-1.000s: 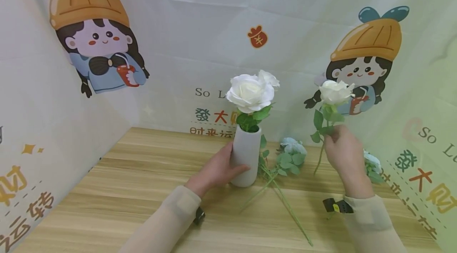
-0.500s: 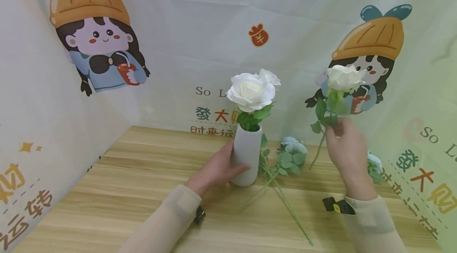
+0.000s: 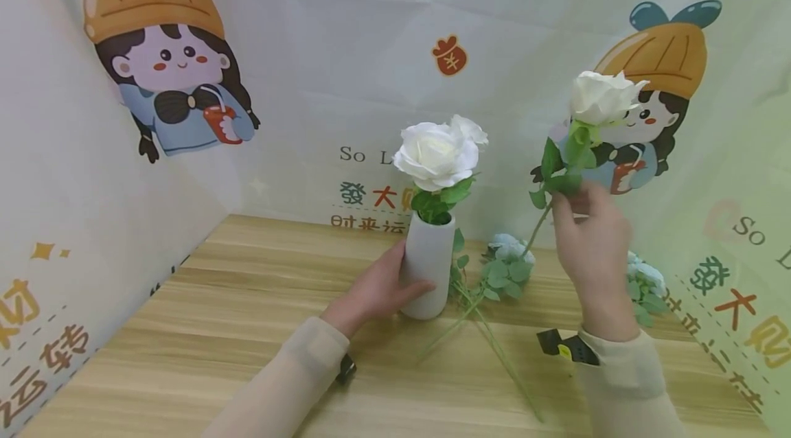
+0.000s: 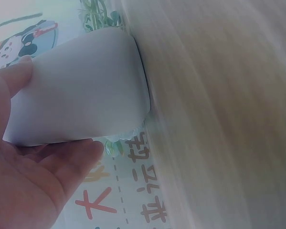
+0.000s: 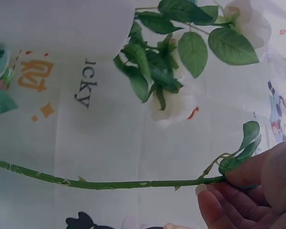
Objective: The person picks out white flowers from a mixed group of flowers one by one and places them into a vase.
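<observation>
My left hand (image 3: 377,287) grips the lower part of a white vase (image 3: 429,266), which stands upright on the wooden table; the left wrist view shows the fingers and thumb around the vase (image 4: 85,90). Two white roses (image 3: 435,155) with green leaves stand in the vase. To the right, my right hand (image 3: 593,252) pinches the stem of another white rose (image 3: 605,98), raised above the table. Its bare green stem (image 5: 119,184) points down and toward the vase, with the lower end free in the right wrist view.
Pale blue flowers (image 3: 508,249) lie behind and right of the vase, their crossed stems (image 3: 507,369) reaching toward the table's front. Another pale blue flower (image 3: 645,280) lies beyond my right wrist. A printed cloth (image 3: 296,81) hangs behind the table (image 3: 216,328).
My right hand has lifted the white rose higher, and its stem end has swung left toward the vase. My left hand stays on the vase, which has not moved on the table.
</observation>
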The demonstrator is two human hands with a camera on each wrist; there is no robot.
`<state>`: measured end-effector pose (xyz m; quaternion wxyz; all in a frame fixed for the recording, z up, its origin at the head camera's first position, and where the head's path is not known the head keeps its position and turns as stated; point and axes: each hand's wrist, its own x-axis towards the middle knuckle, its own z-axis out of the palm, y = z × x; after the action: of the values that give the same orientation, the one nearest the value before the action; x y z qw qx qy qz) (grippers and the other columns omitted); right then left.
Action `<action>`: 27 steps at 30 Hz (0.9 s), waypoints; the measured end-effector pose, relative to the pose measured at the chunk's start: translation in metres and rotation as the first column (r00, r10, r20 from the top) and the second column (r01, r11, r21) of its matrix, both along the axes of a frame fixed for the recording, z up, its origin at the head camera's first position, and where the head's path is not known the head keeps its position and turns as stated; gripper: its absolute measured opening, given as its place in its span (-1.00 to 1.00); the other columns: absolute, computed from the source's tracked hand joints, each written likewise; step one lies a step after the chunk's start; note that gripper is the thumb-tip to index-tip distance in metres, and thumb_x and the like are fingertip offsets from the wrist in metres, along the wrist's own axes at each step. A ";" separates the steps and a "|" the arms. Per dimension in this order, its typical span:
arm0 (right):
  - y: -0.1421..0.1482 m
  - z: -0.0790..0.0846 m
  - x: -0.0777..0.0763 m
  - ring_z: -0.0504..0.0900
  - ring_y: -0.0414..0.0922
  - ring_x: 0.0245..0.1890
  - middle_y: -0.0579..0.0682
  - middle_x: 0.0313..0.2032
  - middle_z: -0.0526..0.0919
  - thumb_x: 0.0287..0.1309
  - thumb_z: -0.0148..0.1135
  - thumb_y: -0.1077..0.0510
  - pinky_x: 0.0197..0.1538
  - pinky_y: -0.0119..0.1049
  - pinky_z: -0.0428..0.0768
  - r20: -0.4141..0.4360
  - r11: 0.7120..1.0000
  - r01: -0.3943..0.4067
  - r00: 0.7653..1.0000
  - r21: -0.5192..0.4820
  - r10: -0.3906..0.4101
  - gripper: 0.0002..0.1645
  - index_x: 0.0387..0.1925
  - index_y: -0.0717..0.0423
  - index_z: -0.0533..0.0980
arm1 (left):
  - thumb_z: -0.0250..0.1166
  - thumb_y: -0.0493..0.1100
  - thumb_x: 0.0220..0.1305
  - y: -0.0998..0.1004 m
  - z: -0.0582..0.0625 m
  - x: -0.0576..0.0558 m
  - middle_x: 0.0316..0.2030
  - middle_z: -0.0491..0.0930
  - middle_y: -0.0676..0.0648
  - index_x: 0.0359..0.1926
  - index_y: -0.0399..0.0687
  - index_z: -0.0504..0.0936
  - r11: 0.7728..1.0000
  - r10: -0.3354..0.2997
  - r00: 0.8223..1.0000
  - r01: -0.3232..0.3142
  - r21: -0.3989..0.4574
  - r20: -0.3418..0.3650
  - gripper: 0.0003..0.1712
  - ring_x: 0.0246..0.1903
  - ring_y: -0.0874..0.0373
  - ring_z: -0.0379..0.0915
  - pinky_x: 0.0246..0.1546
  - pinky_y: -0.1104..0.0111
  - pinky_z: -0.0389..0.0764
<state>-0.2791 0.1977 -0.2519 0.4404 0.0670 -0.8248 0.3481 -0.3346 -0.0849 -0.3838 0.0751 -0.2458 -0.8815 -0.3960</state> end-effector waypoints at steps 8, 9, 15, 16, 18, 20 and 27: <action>-0.019 0.004 0.002 0.66 -0.14 -0.33 0.09 -0.28 0.72 0.34 0.18 0.20 -0.35 -0.74 0.44 -0.070 0.998 -0.053 0.996 -0.023 0.051 -0.79 -0.11 0.29 0.57 | 0.45 0.11 0.20 0.001 -0.001 0.000 0.16 0.43 -0.09 0.41 -0.09 0.16 1.000 0.000 1.000 0.000 0.005 0.001 -0.08 0.07 0.11 0.40 0.11 0.10 0.52; -0.021 0.005 0.002 0.66 -0.13 -0.33 0.09 -0.28 0.72 0.34 0.19 0.21 -0.35 -0.75 0.44 -0.075 0.998 -0.058 0.996 -0.025 0.056 -0.79 -0.12 0.29 0.57 | 0.45 0.11 0.20 0.001 -0.001 0.000 0.16 0.43 -0.09 0.40 -0.08 0.16 1.000 0.001 1.000 -0.001 0.005 0.001 -0.08 0.07 0.12 0.40 0.11 0.11 0.52; -0.033 0.005 0.003 0.66 -0.14 -0.33 0.09 -0.28 0.71 0.33 0.21 0.23 -0.35 -0.73 0.46 -0.077 0.995 -0.097 0.993 -0.031 0.095 -0.81 -0.12 0.29 0.57 | 0.45 0.11 0.20 0.002 -0.001 0.000 0.15 0.43 -0.08 0.41 -0.06 0.15 1.000 0.006 1.000 -0.006 0.007 0.002 -0.07 0.06 0.12 0.40 0.10 0.11 0.53; -0.035 0.005 0.002 0.66 -0.15 -0.34 0.08 -0.28 0.71 0.33 0.21 0.23 -0.35 -0.71 0.48 -0.077 0.994 -0.106 0.992 -0.029 0.104 -0.81 -0.12 0.28 0.57 | 0.45 0.12 0.20 0.002 -0.001 0.000 0.15 0.43 -0.08 0.41 -0.06 0.15 1.000 0.008 1.000 -0.008 0.006 0.002 -0.07 0.06 0.12 0.40 0.10 0.11 0.53; -0.039 0.004 0.002 0.64 -0.17 -0.34 0.07 -0.28 0.70 0.34 0.20 0.23 -0.34 -0.65 0.51 -0.077 0.992 -0.126 0.989 -0.028 0.123 -0.82 -0.11 0.27 0.57 | 0.45 0.12 0.20 0.002 -0.001 0.000 0.16 0.43 -0.08 0.41 -0.05 0.15 1.000 0.011 1.000 -0.011 0.004 -0.002 -0.07 0.06 0.11 0.40 0.10 0.11 0.52; -0.041 0.004 0.002 0.64 -0.18 -0.36 0.06 -0.29 0.70 0.34 0.20 0.24 -0.33 -0.61 0.53 -0.091 0.989 -0.143 0.986 -0.030 0.140 -0.82 -0.11 0.28 0.56 | 0.45 0.12 0.20 0.002 -0.002 0.000 0.16 0.43 -0.09 0.41 -0.06 0.15 1.000 0.011 1.000 -0.011 0.005 -0.007 -0.06 0.07 0.11 0.40 0.10 0.11 0.52; -0.045 0.008 0.007 0.61 -0.27 -0.38 0.05 -0.29 0.69 0.34 0.22 0.25 -0.29 -0.59 0.58 -0.251 0.973 -0.206 0.952 -0.106 0.174 -0.81 -0.12 0.33 0.56 | 0.44 0.13 0.21 0.001 -0.003 -0.002 0.16 0.42 -0.08 0.41 -0.06 0.15 1.000 0.014 1.000 -0.014 0.003 -0.004 -0.08 0.07 0.12 0.39 0.11 0.11 0.52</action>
<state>-0.2719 0.1531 -0.2439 0.5046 0.1587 -0.7308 0.4315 -0.3363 -0.0836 -0.3868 0.0800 -0.2404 -0.8826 -0.3961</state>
